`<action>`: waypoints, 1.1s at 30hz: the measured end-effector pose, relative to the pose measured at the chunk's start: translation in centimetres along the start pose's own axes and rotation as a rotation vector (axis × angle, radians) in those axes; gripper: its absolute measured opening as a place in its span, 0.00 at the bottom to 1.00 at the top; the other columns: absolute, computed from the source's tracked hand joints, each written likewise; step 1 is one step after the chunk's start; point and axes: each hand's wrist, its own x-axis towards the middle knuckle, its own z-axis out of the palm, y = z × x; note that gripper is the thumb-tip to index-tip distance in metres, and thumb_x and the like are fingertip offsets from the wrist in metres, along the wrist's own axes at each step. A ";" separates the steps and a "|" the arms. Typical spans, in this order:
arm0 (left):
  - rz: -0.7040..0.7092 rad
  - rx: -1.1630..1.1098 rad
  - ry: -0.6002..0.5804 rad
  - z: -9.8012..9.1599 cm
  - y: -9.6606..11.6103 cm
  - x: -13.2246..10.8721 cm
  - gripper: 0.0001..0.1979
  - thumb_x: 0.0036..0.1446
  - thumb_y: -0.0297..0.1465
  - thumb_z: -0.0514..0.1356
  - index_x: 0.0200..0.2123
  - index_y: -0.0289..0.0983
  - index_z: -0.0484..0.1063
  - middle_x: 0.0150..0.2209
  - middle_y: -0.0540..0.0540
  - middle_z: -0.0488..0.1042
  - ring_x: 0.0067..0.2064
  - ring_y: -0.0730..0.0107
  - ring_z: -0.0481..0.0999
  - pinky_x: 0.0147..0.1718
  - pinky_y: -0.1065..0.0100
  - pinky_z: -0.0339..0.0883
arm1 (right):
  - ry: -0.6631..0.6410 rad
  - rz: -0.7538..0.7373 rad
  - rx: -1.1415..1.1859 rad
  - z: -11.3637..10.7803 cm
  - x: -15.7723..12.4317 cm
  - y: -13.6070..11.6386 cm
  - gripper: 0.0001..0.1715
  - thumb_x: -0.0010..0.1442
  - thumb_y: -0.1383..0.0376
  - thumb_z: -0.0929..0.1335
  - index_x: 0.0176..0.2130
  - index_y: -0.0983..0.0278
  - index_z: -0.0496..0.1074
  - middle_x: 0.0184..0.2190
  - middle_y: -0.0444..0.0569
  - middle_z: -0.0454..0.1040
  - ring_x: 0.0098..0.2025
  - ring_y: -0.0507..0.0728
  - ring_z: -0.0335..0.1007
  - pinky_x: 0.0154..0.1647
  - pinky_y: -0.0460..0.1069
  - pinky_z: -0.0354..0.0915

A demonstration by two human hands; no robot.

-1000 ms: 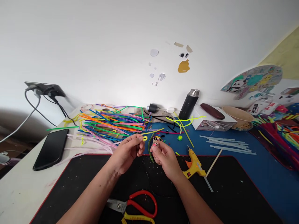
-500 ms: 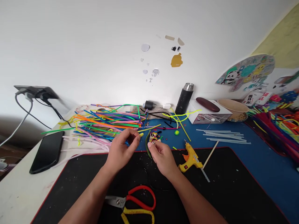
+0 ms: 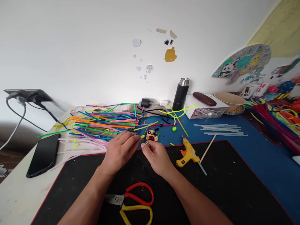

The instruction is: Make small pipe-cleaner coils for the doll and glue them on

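My left hand (image 3: pixel 122 148) is closed, its thumb and forefinger pinching a short yellow piece of pipe cleaner (image 3: pixel 142 136). Close beside it, my right hand (image 3: pixel 158 156) is curled around what looks like a small lighter (image 3: pixel 149 145), with a bit of metal and dark red showing near the thumb; most of it is hidden. Just beyond the hands sits a small colourful doll figure (image 3: pixel 152 134) with a pale face and yellow parts. Scissors (image 3: pixel 133 203) with one red and one yellow handle lie on the black mat (image 3: pixel 211 193) between my forearms.
A yellow glue gun (image 3: pixel 188 153) lies right of my hands, with glue sticks (image 3: pixel 221 129) behind it. Many coloured pipe cleaners (image 3: pixel 105 122) are heaped at the left back. A phone (image 3: pixel 43 155), black flask (image 3: pixel 181 94), white drawer box (image 3: pixel 206 109) and bowl (image 3: pixel 231 101) stand around.
My left fingers have turned and closed more over the yellow piece. My right hand has come nearer to it. The whole view has shifted slightly.
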 end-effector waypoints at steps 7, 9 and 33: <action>0.082 0.091 -0.023 0.0 -0.1 -0.2 0.08 0.70 0.26 0.61 0.48 0.42 0.78 0.39 0.43 0.84 0.38 0.61 0.79 0.39 0.63 0.69 | -0.026 0.070 0.062 0.3 0.0 0.3 0.24 0.64 0.52 0.67 0.24 0.58 0.55 0.19 0.37 0.53 0.24 0.51 0.47 0.25 0.50 0.45; 0.098 0.116 -0.025 0.0 -0.1 -0.2 0.07 0.71 0.27 0.61 0.48 0.41 0.77 0.39 0.42 0.84 0.38 0.61 0.79 0.38 0.63 0.70 | -0.028 0.095 0.099 0.4 0.1 0.5 0.24 0.64 0.51 0.67 0.24 0.58 0.56 0.18 0.36 0.53 0.22 0.51 0.47 0.24 0.49 0.45; 0.113 0.064 -0.060 0.0 -0.1 -0.3 0.09 0.71 0.27 0.60 0.49 0.42 0.79 0.39 0.42 0.84 0.38 0.61 0.79 0.39 0.63 0.70 | -0.094 0.152 0.185 0.1 0.6 2.0 0.25 0.67 0.50 0.67 0.25 0.58 0.56 0.17 0.35 0.51 0.19 0.49 0.45 0.22 0.49 0.42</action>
